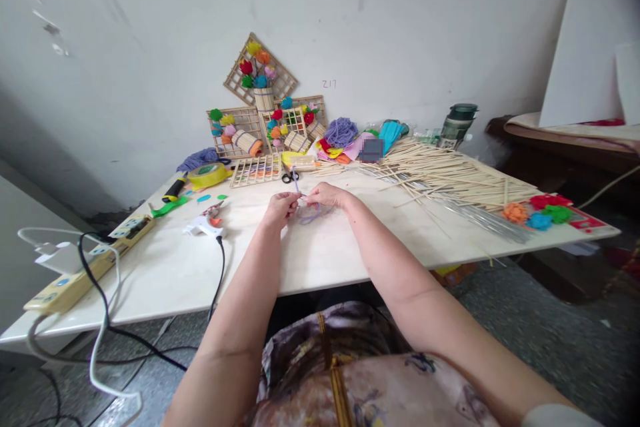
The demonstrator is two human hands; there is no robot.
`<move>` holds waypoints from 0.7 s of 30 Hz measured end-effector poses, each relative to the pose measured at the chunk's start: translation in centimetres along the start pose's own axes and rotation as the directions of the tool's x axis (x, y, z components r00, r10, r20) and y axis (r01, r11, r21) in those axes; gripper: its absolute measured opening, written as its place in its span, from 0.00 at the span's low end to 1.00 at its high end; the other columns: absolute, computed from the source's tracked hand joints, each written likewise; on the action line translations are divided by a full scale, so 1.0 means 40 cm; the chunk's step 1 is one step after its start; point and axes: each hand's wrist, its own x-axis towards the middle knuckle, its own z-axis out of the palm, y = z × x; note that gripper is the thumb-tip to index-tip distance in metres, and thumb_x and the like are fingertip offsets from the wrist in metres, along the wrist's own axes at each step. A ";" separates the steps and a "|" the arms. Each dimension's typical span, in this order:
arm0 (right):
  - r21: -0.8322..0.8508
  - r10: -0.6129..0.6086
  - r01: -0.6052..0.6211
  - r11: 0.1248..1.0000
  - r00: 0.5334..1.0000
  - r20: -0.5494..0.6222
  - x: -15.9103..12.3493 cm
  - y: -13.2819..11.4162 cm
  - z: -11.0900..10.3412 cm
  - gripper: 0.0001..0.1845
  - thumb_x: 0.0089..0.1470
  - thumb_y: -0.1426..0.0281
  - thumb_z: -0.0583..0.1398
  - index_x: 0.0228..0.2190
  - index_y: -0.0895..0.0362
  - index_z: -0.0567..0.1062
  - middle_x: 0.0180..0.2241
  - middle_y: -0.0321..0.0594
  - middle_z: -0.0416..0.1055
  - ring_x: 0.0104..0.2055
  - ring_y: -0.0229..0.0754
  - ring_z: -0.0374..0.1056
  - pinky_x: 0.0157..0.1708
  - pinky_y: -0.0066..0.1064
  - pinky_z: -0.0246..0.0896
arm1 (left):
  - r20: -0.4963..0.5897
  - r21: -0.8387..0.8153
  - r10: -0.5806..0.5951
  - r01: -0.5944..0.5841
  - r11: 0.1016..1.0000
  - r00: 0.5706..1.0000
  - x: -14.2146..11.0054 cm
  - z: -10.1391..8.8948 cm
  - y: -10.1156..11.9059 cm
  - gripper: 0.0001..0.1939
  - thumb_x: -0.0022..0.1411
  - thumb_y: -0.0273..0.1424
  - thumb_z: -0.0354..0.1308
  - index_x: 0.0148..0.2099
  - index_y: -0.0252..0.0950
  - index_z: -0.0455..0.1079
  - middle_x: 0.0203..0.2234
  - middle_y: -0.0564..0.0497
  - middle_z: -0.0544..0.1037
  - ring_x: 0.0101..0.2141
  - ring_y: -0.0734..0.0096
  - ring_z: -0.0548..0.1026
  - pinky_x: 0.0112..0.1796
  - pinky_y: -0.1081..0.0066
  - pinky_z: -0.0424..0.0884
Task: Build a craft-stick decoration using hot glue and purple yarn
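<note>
Over the middle of the white table, my left hand is closed in a pinch around a thin purple stem, which sticks up from the fingers. My right hand meets it from the right, its fingertips pinched on purple yarn. Loose loops of this yarn hang or lie just below the hands. The exact spot where fingers, stem and yarn meet is too small to make out. Just beyond the hands lie black scissors. A white glue gun rests left of my left hand.
Stick lattices with colourful flowers lean on the wall. Wooden sticks and clear-wrapped wires cover the right side, near bright fluffy pieces. Yellow tape, a utility knife and a power strip with trailing cables are left.
</note>
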 end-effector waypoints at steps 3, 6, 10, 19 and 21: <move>-0.156 0.263 -0.300 0.941 0.940 -0.217 -0.001 0.007 -0.018 0.26 0.52 0.53 0.53 0.25 0.62 0.78 0.25 0.46 0.73 0.31 0.44 0.68 0.33 0.30 0.58 | -0.038 0.012 0.044 -0.043 0.999 0.998 0.002 0.000 0.003 0.12 0.46 0.33 0.63 0.25 0.32 0.63 0.10 0.60 0.57 0.11 0.86 0.50 0.15 0.78 0.42; -0.172 0.396 -0.571 0.803 0.726 -0.562 -0.012 0.022 -0.042 0.25 0.55 0.57 0.51 0.37 0.64 0.78 0.39 0.56 0.73 0.46 0.52 0.67 0.43 0.37 0.58 | -0.051 0.049 0.036 -0.034 0.998 0.998 0.002 0.000 0.004 0.12 0.46 0.33 0.62 0.24 0.32 0.63 0.09 0.60 0.58 0.11 0.86 0.50 0.15 0.77 0.42; -0.219 0.241 -0.600 0.769 0.589 -0.771 -0.027 0.030 -0.061 0.20 0.53 0.65 0.53 0.40 0.65 0.77 0.48 0.58 0.68 0.53 0.56 0.60 0.51 0.43 0.53 | -0.024 0.099 -0.001 0.003 0.995 1.000 -0.001 0.003 0.003 0.13 0.45 0.32 0.63 0.22 0.33 0.60 0.10 0.60 0.58 0.11 0.86 0.50 0.15 0.77 0.41; 0.412 0.259 -0.155 0.898 0.943 -0.210 0.015 -0.019 0.028 0.08 0.46 0.70 0.57 0.23 0.61 0.73 0.24 0.39 0.71 0.24 0.35 0.65 0.19 0.23 0.51 | 0.059 0.121 -0.014 0.007 0.993 0.998 0.000 -0.001 -0.005 0.13 0.45 0.34 0.64 0.23 0.32 0.63 0.11 0.59 0.59 0.12 0.85 0.52 0.16 0.77 0.43; 0.444 0.214 -0.125 0.888 0.964 -0.156 0.015 -0.029 0.045 0.08 0.45 0.70 0.57 0.21 0.62 0.72 0.20 0.36 0.67 0.20 0.32 0.59 0.18 0.23 0.46 | 0.085 0.117 -0.028 0.018 0.993 0.996 0.002 -0.004 -0.006 0.12 0.46 0.33 0.64 0.24 0.32 0.64 0.12 0.59 0.60 0.12 0.85 0.52 0.15 0.77 0.44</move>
